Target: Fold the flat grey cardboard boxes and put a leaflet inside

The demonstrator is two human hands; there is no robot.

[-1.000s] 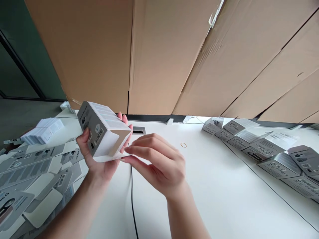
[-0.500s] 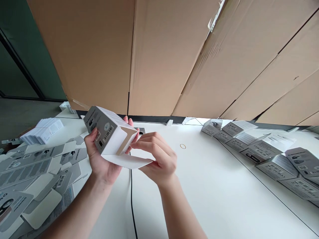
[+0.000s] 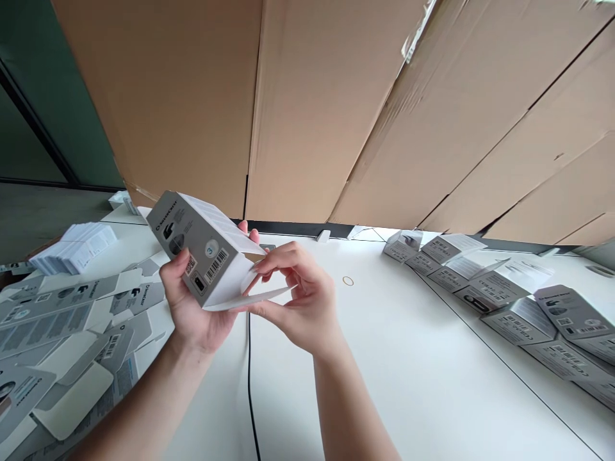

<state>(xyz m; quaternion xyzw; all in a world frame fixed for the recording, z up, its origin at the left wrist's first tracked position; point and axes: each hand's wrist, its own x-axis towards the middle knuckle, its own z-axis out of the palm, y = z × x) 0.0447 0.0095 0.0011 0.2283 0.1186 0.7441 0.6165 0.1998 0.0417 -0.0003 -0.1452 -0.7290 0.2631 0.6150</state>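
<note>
A grey and white printed box (image 3: 192, 246) is held tilted above the table, its open end facing right. My left hand (image 3: 195, 307) is wrapped round it from below, thumb on the printed face and fingertips showing behind the far side. At the open end, my right hand (image 3: 298, 294) has its fingers bent over a small inner flap, and its thumb lies under the long white flap (image 3: 254, 299). The inside of the box is mostly hidden by the flaps and fingers.
Flattened grey cartons (image 3: 72, 333) cover the table's left side, with a banded stack of white papers (image 3: 74, 246) behind. Folded boxes (image 3: 494, 285) stand at the right. A black cable (image 3: 250, 384), a rubber band (image 3: 348, 280) and a tall cardboard wall (image 3: 298, 115) are also in view.
The box has tilted, its printed face now turned more towards me. My right fingers have moved up and bent over the small flap, spreading from the thumb at the long flap.
</note>
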